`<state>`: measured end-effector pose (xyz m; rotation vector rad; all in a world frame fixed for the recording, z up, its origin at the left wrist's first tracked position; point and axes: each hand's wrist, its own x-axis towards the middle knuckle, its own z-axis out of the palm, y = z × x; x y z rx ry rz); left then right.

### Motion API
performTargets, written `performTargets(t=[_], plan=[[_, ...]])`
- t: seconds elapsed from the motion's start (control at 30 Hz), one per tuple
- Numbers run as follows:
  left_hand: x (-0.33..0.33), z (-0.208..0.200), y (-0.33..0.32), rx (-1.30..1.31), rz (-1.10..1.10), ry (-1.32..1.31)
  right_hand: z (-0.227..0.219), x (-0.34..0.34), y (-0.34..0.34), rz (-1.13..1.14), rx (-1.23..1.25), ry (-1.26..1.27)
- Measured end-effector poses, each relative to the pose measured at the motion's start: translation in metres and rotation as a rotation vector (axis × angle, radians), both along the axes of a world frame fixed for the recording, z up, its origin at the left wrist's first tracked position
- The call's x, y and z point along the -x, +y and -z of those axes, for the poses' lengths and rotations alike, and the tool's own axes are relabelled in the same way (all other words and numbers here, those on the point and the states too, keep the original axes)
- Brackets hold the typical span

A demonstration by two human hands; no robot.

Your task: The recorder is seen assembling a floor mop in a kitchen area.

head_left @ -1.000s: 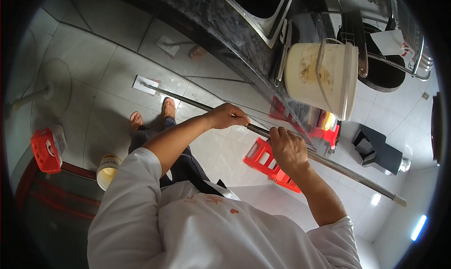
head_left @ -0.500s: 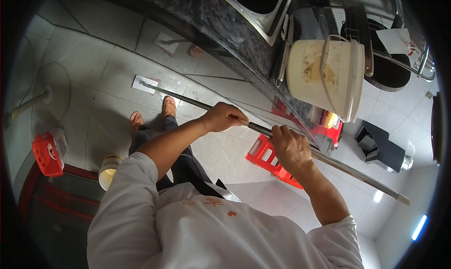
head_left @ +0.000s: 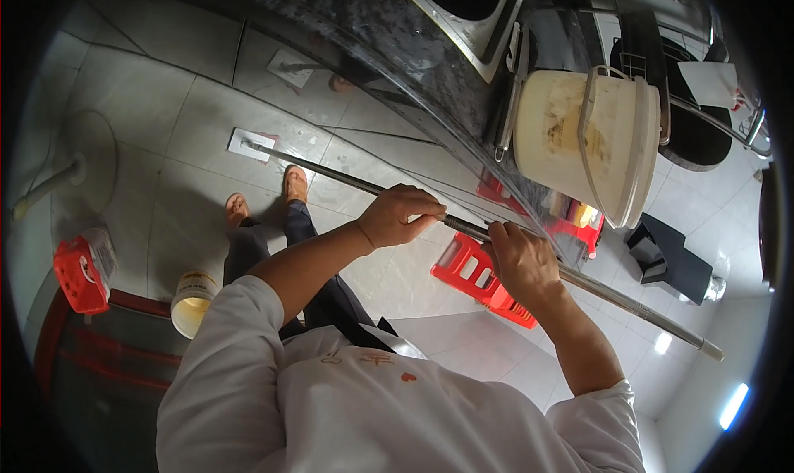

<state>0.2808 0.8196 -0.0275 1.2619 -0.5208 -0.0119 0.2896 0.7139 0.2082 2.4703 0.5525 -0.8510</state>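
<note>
A long-handled flat scrubber (head_left: 356,180) slants across in front of me. Its metal pole runs from the upper left down to the right. At its far end, a white rectangular head (head_left: 241,143) with a reddish edge lies on the tiled floor, just beyond my feet. My left hand (head_left: 400,217) is closed round the middle of the pole. Farther along toward the right end, my right hand (head_left: 525,262) grips it too, knuckles up. The free end of the pole sticks out past my right forearm.
Along the upper side runs a dark stone counter (head_left: 397,55) bearing a stained white bucket (head_left: 550,138). Beneath my right hand stands a red plastic stool (head_left: 467,270). A small tub (head_left: 193,303) and a red-and-white container (head_left: 83,270) are at left. A black box-like object (head_left: 674,258) sits at right.
Both hands stay closed on the pole and have shifted slightly right and down in view. The scrubber head appears slightly farther left. The whole view has moved a little too.
</note>
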Motion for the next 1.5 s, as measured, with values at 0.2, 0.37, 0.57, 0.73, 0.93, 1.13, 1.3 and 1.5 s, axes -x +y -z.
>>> performTargets(t=[0.2, 0.37, 0.57, 0.73, 0.93, 1.13, 1.3, 1.5], plan=[[-0.008, -0.011, 0.005, 0.159, 0.107, 0.233, 0.001, -0.008, 0.005, -0.055, 0.003, -0.021], [-0.011, -0.006, 0.001, 0.158, 0.034, 0.194, 0.003, -0.015, 0.011, -0.048, 0.025, -0.011], [-0.01, -0.005, -0.002, 0.125, 0.027, 0.158, 0.008, -0.01, 0.008, -0.056, 0.033, -0.035], [-0.016, -0.003, -0.005, 0.296, 0.334, 0.399, 0.009, -0.01, 0.008, -0.054, 0.014, -0.077], [-0.021, 0.002, -0.002, 0.245, 0.449, 0.422, 0.009, -0.01, 0.006, -0.105, -0.007, -0.089], [-0.033, 0.005, 0.0, 0.041, 0.633, 0.452, 0.01, -0.004, 0.004, -0.152, -0.006, -0.106], [-0.035, 0.007, -0.001, 0.015, 0.688, 0.446, 0.009, -0.001, 0.006, -0.158, -0.021, -0.102], [-0.035, 0.011, 0.003, 0.172, 0.766, 0.65, 0.01, 0.001, -0.001, -0.132, -0.018, -0.091]])
